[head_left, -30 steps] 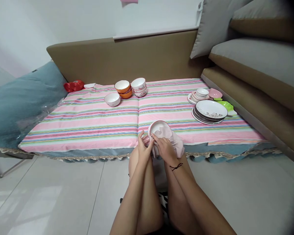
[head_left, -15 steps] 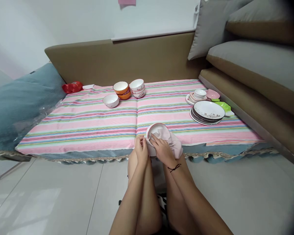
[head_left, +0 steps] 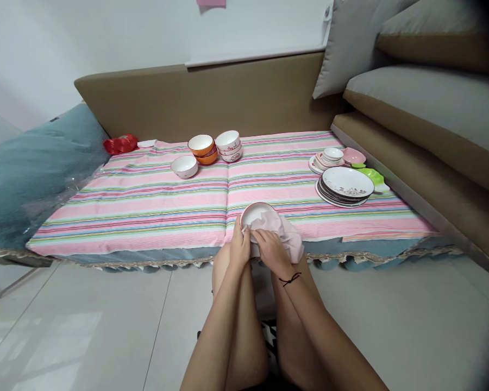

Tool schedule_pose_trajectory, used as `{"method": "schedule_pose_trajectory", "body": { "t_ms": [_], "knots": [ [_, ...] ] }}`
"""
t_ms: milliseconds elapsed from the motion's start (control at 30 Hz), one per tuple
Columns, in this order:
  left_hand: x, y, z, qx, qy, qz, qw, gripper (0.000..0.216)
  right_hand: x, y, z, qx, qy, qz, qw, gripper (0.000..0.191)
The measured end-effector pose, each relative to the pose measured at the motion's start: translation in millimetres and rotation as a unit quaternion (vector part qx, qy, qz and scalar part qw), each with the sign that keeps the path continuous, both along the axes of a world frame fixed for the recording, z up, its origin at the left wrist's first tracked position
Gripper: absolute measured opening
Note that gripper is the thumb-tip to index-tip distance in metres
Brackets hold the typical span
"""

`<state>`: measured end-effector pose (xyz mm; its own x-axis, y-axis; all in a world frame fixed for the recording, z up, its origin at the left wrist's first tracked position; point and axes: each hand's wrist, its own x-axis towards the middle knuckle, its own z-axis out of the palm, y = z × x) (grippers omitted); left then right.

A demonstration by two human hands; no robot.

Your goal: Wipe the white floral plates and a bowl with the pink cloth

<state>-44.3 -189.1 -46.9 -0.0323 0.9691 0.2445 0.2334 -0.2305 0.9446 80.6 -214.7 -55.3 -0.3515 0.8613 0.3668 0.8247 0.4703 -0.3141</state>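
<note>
A white bowl [head_left: 252,213] with a red rim is between my hands, just above my knees at the front edge of the bed. My left hand [head_left: 239,245] is closed on the bowl's left side, fingers along the rim. A pale pink cloth [head_left: 285,233] lies partly inside the bowl and drapes over its right side. My right hand [head_left: 272,251] grips this cloth at the near rim, its fingertips partly hidden in the folds. The underside of the bowl is out of sight.
On the striped sheet [head_left: 167,206] stand a single white bowl [head_left: 185,167], stacked orange bowls [head_left: 201,145] and stacked white bowls [head_left: 229,144]. To the right are stacked plates [head_left: 346,183], small dishes [head_left: 332,156], a pink bowl [head_left: 354,156] and a green dish [head_left: 372,176]. Cushions [head_left: 424,103] rise at the right.
My left hand has moved up along the bowl's left side and now wraps its rim. The bowl has shifted slightly left. My right fingers have drawn back from the bowl's inside toward the near rim.
</note>
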Motion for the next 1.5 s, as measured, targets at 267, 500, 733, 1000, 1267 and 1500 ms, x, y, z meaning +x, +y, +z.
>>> {"method": "schedule_pose_trajectory", "body": {
  "t_ms": [267, 500, 733, 1000, 1267, 1500],
  "knots": [
    [-1.0, -4.7, 3.7, 0.011, 0.006, -0.008, 1.000, 0.047, 2.7, 5.6, -16.4, 0.039, -0.005, -0.086, 0.996, 0.044],
    [-8.4, 5.6, 0.4, -0.029, -0.023, -0.051, 0.998, 0.049, 8.3, 8.7, -11.0, 0.015, 0.014, -0.014, 1.000, 0.035],
    [-11.2, 13.9, -2.8, -0.035, -0.039, -0.031, 0.998, 0.045, 7.7, 1.3, -1.0, 0.006, 0.010, 0.013, 1.000, 0.046],
    [-7.6, 11.6, -9.4, -0.031, -0.052, -0.038, 0.997, 0.049, 11.1, 13.0, 0.4, 0.021, -0.016, -0.106, 0.994, 0.043],
    [-6.9, 27.4, -6.3, -0.029, -0.046, -0.019, 0.998, 0.050, 29.4, 25.0, 1.3, 0.003, -0.017, 0.073, 0.997, 0.043],
    [-3.2, 20.2, -12.2, -0.065, -0.063, 0.012, 0.996, 0.060, 28.2, 27.4, 4.0, 0.010, 0.033, 0.033, 0.999, 0.032]
  ]
}}
